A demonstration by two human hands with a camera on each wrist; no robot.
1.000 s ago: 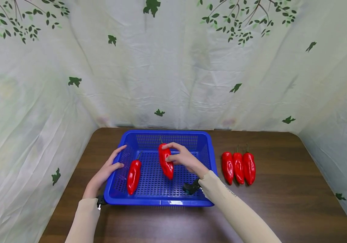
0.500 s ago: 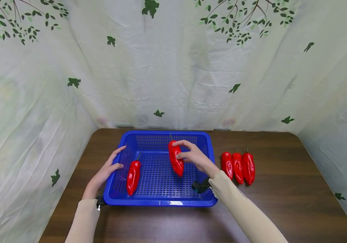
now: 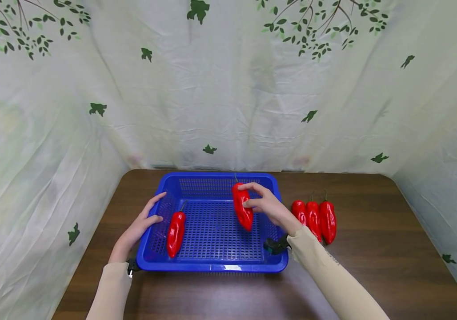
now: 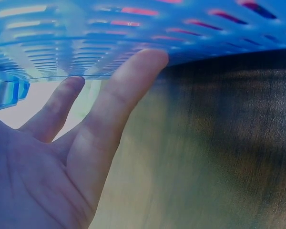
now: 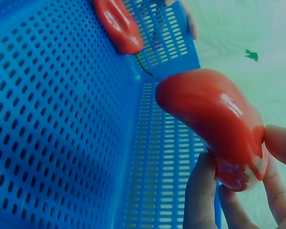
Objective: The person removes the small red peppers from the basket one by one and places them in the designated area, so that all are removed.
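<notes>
My left hand [image 3: 138, 229] lies at the left rim of the blue plastic basket [image 3: 212, 267], thumb and a finger extended against it. In the left wrist view, the thumb [image 4: 100, 119] and a finger lie straight against the slotted wall. Between thumb and fingers, my right hand [image 3: 266, 204] pinches a red pepper [image 3: 241, 208] over the basket's right part. Its stem points to the back wall, its tip toward me. Another red pepper [image 3: 176, 234] lies on the basket's floor at the left.
Three red peppers [image 3: 327, 222] lie side by side on the brown wooden table [image 3: 388, 249], right of the basket; the right forearm partly covers them. A pale curtain [image 3: 228, 89] with leaf prints hangs behind and on both sides.
My right hand has carried the pepper from the basket's middle rightward and slightly back. The left hand and the other peppers have not visibly moved.
</notes>
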